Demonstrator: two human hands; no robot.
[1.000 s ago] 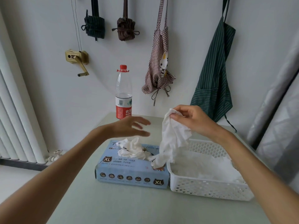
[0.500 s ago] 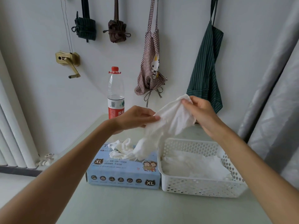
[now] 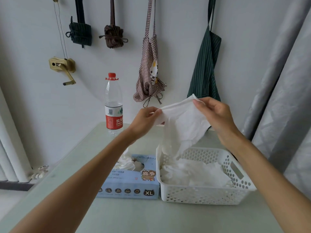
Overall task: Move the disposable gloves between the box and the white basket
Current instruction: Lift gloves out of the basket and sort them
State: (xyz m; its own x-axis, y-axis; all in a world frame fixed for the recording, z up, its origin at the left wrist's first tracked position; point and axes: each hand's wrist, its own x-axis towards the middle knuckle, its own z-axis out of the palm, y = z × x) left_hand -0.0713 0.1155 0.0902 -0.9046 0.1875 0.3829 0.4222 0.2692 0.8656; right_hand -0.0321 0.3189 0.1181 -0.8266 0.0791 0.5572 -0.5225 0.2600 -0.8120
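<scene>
A white disposable glove (image 3: 182,125) hangs spread between both hands above the white basket (image 3: 203,195). My left hand (image 3: 144,120) pinches its left top edge and my right hand (image 3: 213,113) pinches its right top corner. The glove's lower end dangles down to the basket's left rim. Several more white gloves (image 3: 193,172) lie inside the basket. The blue glove box (image 3: 131,180), marked XL, lies just left of the basket, with crumpled gloves (image 3: 125,163) poking out of its top opening.
A water bottle (image 3: 113,105) with a red cap stands at the table's far left edge near the wall. Aprons and tied cloths hang on the wall behind. A grey curtain (image 3: 282,98) falls at the right, a radiator at the left.
The right hand lifted the glove out of the box and carried it over the basket. The left hand rose and took hold of the glove's other edge, spreading it.
</scene>
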